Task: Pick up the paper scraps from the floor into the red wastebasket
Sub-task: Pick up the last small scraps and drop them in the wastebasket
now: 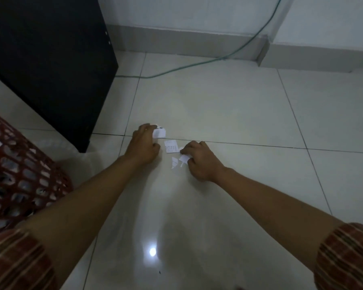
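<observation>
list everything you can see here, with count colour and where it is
paper scraps: several, white, on the floor between the hands, some in each grip
red wastebasket: one, red mesh, far left, paper inside
cabinet: one, black, upper left
cable: one, green, along the floor to the wall
floor: pale glossy tiles
baseboard: grey, foot of the wall
left hand: pinching a scrap
right hand: pinching a scrap
sleeves: two, striped reddish-brown, bottom corners

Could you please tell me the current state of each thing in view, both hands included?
Left hand: gripping paper scraps at the floor.
Right hand: pinching a scrap on the floor.
Printed scrap: flat on the floor between the hands, untouched.
Small scraps: loose on the floor.
Red wastebasket: upright, already holding paper.
Green cable: slack along the floor.
</observation>
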